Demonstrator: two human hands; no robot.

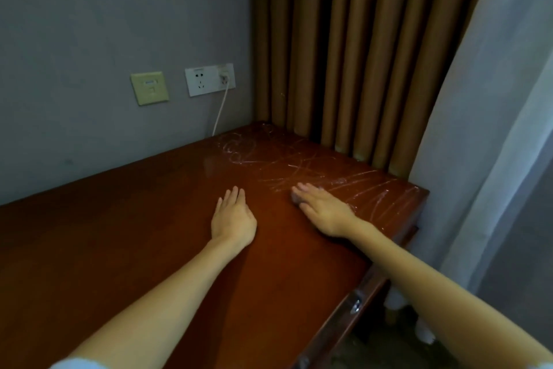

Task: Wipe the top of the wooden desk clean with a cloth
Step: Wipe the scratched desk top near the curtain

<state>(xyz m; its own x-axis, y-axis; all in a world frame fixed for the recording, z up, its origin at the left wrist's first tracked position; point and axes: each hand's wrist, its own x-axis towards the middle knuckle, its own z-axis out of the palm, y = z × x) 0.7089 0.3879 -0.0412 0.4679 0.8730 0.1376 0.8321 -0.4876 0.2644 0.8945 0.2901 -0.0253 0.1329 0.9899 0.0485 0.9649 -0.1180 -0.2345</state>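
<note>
- The right hand presses flat, fingers together, on a barely visible pale cloth atop the reddish-brown wooden desk.
- The left hand rests spread, empty.
- Wiping looks underway; next, sweep toward the whitish streaks beyond.

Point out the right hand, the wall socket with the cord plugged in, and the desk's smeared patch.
right hand (pixel 324 211), head view, back of the hand.
wall socket (pixel 210 79), head view, middle of the white plate.
smeared patch (pixel 302 163), head view, streaks near the desk's far right corner.
</note>
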